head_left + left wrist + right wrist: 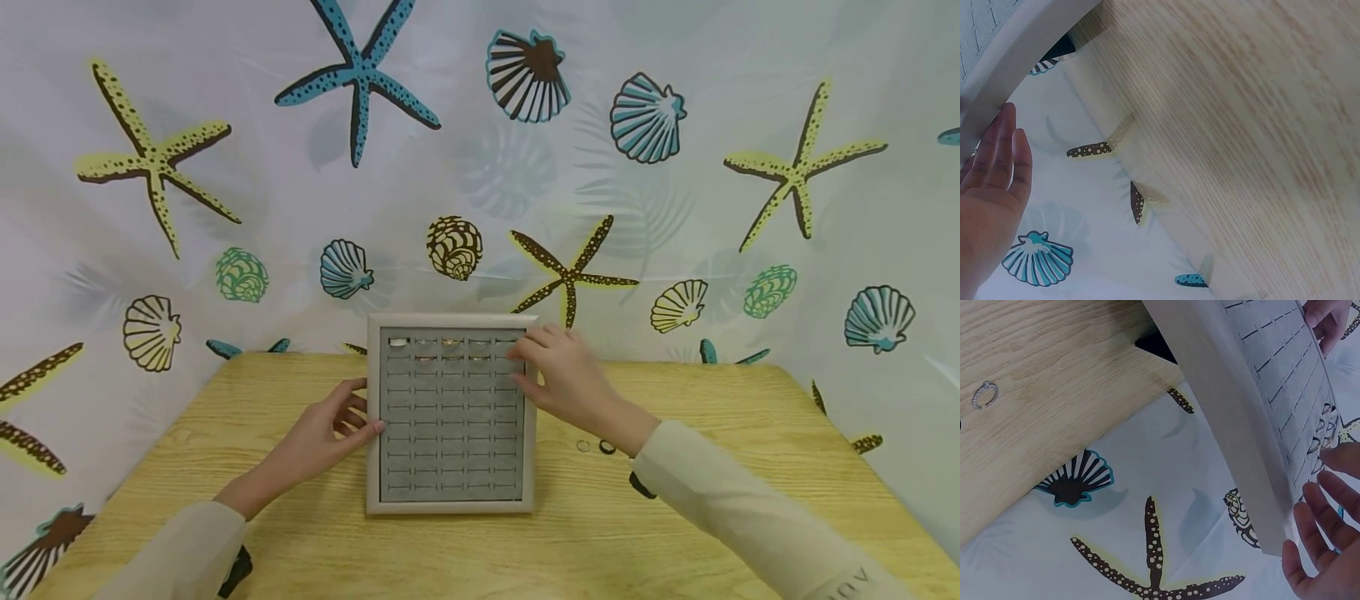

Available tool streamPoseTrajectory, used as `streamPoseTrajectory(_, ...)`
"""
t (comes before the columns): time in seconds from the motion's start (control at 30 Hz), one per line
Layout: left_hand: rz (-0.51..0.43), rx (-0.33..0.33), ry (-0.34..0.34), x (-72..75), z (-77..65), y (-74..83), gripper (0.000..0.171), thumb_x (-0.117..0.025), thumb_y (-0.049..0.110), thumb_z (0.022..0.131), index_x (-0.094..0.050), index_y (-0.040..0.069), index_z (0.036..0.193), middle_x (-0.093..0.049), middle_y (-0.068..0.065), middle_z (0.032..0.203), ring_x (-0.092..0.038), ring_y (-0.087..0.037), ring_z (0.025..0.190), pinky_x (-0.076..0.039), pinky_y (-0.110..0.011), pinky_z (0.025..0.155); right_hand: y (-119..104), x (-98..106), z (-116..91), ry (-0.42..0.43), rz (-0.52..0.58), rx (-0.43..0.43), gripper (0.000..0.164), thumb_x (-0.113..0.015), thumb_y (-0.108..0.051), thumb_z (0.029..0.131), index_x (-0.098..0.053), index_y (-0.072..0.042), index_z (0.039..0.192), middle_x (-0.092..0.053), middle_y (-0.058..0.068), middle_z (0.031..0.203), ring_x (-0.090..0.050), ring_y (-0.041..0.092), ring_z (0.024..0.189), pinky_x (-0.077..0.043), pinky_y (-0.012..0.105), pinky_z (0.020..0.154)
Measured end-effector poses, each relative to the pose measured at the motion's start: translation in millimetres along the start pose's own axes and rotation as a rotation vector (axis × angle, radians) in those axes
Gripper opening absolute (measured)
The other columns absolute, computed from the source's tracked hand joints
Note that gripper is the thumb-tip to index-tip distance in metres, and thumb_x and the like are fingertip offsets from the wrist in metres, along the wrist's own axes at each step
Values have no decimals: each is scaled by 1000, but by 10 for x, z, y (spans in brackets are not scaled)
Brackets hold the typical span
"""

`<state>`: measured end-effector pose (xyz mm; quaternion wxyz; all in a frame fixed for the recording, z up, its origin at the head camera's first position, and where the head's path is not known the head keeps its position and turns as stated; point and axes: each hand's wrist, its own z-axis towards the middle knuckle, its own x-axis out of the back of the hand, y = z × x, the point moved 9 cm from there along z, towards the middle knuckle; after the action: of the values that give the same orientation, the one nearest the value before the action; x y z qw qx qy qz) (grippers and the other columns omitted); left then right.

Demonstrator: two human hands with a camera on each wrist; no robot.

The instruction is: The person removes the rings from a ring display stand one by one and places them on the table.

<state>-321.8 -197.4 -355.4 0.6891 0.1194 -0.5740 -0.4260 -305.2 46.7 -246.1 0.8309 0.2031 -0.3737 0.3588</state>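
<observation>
my left hand (333, 429) grips ring display (452, 479) | right hand (564, 368) half-curled at upper slots (504, 341), pinch unclear | overpushing could tip display

We are seeing soft light on the flat, yellow wood-grain tabletop (315, 550) in the head view; the wrist views are looking cooler, the pale rectangular frame (1229, 412) shading wood beside it.

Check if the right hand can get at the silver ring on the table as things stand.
Likely yes: the silver ring lies uncovered on the table, with nothing over it. The right hand is up at the ring board, but drawing back should suffice.
</observation>
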Motion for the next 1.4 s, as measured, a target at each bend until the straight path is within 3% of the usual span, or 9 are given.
streamPoseTrajectory(0.47,4,2,2,-2,1,7,55,-62,29,87,-37,10,133,-62,-7,102,-62,-12,82,-51,-23,69,-129,-121,172,58,20,-20,11,-68,-16,81,-66,-15,91,-63,-2,92,-54,18,86,-40,32,70)
streamPoseTrajectory(1.4,18,0,10,11,-6,25,57,-63,28,86,-38,8,133,-63,-8,102,-62,-12,81,-51,-23,68,-133,-198,193,143,-10,-54,4,-69,-18,81,-66,-18,79,-60,-3,83,-51,17,79,-37,32,69)
